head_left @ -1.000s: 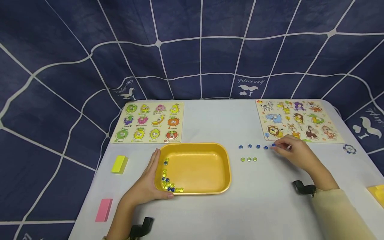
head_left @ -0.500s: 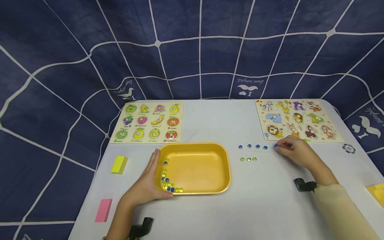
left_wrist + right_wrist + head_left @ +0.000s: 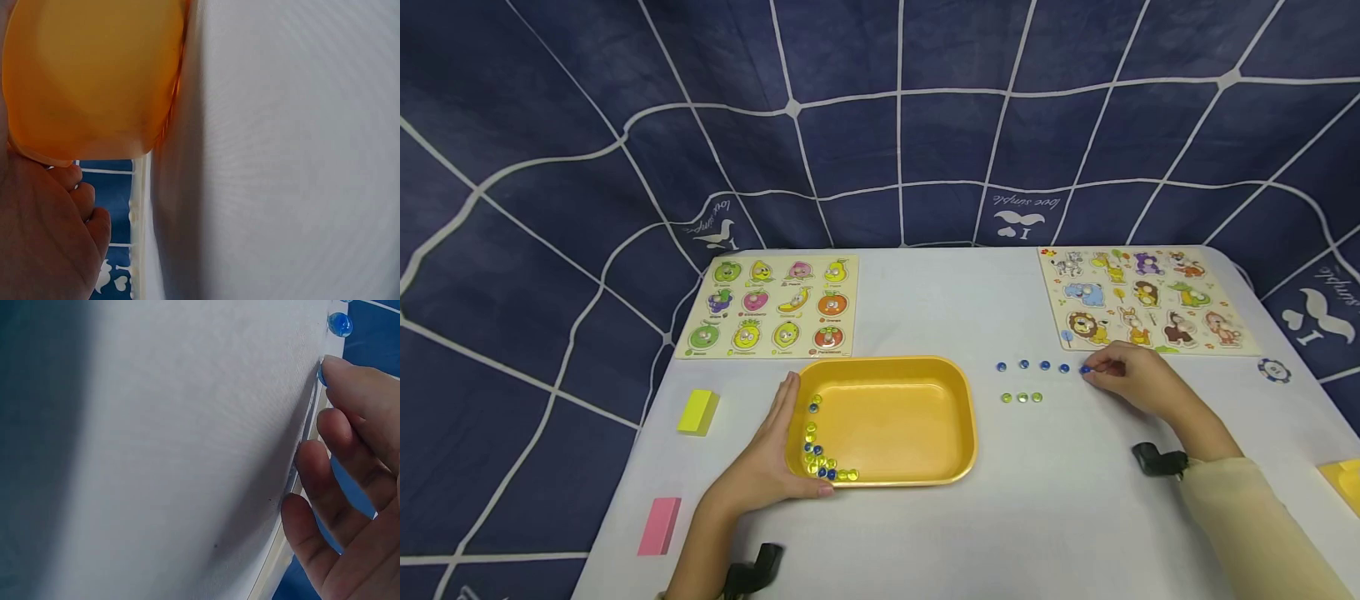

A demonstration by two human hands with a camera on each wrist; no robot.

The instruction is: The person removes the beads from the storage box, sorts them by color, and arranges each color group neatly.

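Observation:
My left hand rests against the left side and near corner of a yellow plastic tray, fingers straight along the side and thumb at the front rim. Blue and yellow-green glass beads lie along the tray's left and near edges. With thumb and forefinger my right hand pinches a blue glass bead low at the right end of a row of blue beads; fingers partly hide it in the right wrist view. Three yellow-green beads form a shorter row in front.
Behind the tray lies a fruit puzzle board; an animal puzzle board lies beyond the right hand. Yellow and pink blocks stand at the left. A patterned chip and a yellow piece are at the right.
The right hand shifted slightly right with the blue bead, then back left and a little nearer, bringing it to the row's end. The left hand and tray have stayed put.

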